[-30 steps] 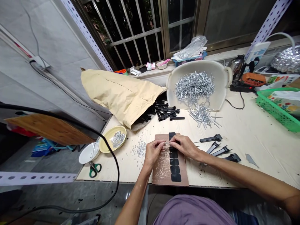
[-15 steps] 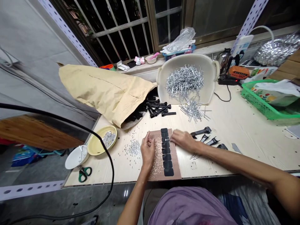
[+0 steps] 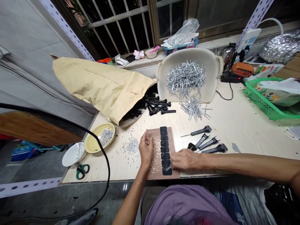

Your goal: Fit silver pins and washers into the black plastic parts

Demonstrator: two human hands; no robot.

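A brown board (image 3: pixel 174 139) lies at the table's near edge, with a column of black pads (image 3: pixel 164 143) down its middle and small silver bits (image 3: pixel 155 156) scattered on its left half. My left hand (image 3: pixel 145 149) rests on the board's left edge with its fingers curled; I cannot see anything in it. My right hand (image 3: pixel 185 159) lies flat at the board's lower right, its fingertips touching the nearest black pad (image 3: pixel 166 171). Several black plastic handles (image 3: pixel 206 142) lie just right of the board.
A tipped cream tub (image 3: pixel 211 67) spills silver rivets (image 3: pixel 192 107) at the back. A tan sack (image 3: pixel 103 86) spills black parts (image 3: pixel 157 106). At left stand a yellow dish (image 3: pixel 92 145), white bowl (image 3: pixel 72 153) and green scissors (image 3: pixel 81 170); a green basket (image 3: pixel 262 103) sits right.
My hands came apart from the middle of the board. The right hand slid from the board's top down to its lower right; the left settled at the board's left edge.
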